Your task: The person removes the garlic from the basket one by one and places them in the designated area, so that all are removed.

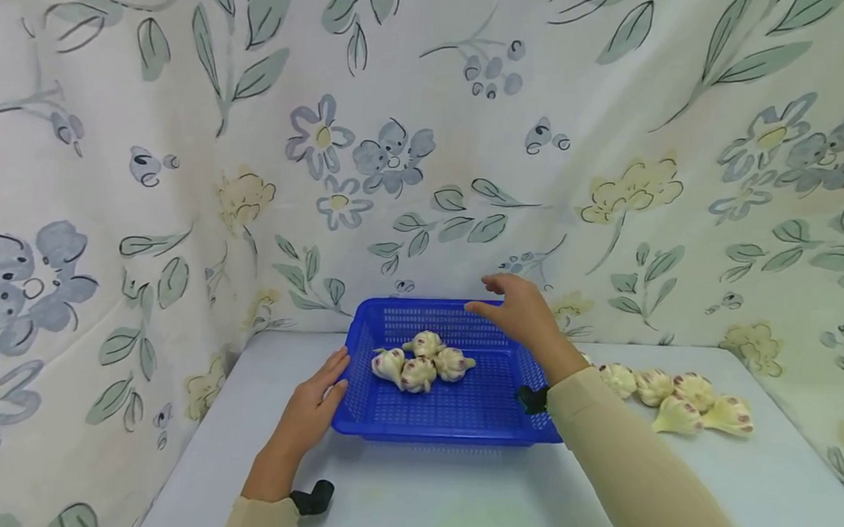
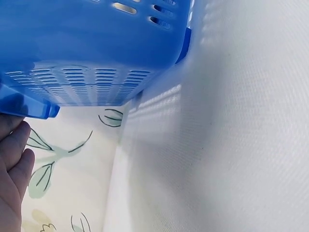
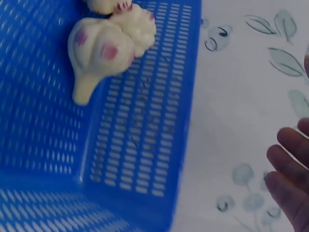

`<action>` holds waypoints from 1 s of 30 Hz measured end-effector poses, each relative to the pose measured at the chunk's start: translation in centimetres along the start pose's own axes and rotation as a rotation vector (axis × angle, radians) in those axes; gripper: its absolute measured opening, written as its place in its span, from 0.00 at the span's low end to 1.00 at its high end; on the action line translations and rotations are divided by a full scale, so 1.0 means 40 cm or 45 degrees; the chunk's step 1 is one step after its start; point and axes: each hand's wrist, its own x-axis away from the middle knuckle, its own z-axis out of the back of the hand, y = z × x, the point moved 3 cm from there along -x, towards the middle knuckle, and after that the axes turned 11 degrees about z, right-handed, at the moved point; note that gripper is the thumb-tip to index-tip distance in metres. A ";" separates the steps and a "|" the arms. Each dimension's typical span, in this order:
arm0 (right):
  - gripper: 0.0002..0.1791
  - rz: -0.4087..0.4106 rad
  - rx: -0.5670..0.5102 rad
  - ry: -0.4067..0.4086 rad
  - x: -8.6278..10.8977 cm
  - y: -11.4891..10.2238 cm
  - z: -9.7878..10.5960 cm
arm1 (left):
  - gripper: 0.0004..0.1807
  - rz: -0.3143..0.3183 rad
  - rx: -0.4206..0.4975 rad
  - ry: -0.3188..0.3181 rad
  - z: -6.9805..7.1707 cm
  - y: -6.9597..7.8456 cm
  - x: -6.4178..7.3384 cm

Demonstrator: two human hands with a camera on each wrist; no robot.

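Note:
A blue plastic basket [image 1: 446, 440] with slotted walls stands on the table, and several garlic bulbs [image 1: 418, 374] lie grouped in its left half. My left hand [image 1: 306, 409] is at the basket's left side, fingers extended along the rim. In the left wrist view its fingertips [image 2: 21, 169] show just under the basket's lip [image 2: 29, 104]. Over the back right of the basket, my right hand [image 1: 525, 311] is raised with thumb and fingers apart and nothing between them. The right wrist view shows that hand [image 3: 292, 169] beyond the rim, away from the garlic [image 3: 104, 48].
Several more garlic bulbs [image 1: 692, 401] lie on the white table [image 1: 435, 501] to the right of the basket, partly behind my right sleeve [image 1: 621, 457]. A floral curtain [image 1: 431, 133] hangs behind the table and along its sides.

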 end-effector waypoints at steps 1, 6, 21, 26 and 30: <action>0.37 -0.010 -0.029 -0.028 -0.009 0.001 -0.015 | 0.25 -0.002 0.004 -0.002 0.000 0.001 -0.001; 0.37 -0.073 -0.128 -0.213 -0.042 0.020 -0.101 | 0.25 -0.035 0.000 -0.004 -0.003 0.005 -0.005; 0.36 -0.206 -0.176 -0.591 -0.052 0.056 -0.260 | 0.25 0.009 -0.002 0.010 0.005 -0.003 -0.002; 0.33 -0.199 -0.162 -0.642 -0.050 0.065 -0.294 | 0.25 -0.004 0.006 0.002 0.002 -0.002 0.000; 0.32 -0.200 -0.153 -0.653 -0.050 0.067 -0.307 | 0.25 0.013 0.015 0.002 0.003 0.003 0.004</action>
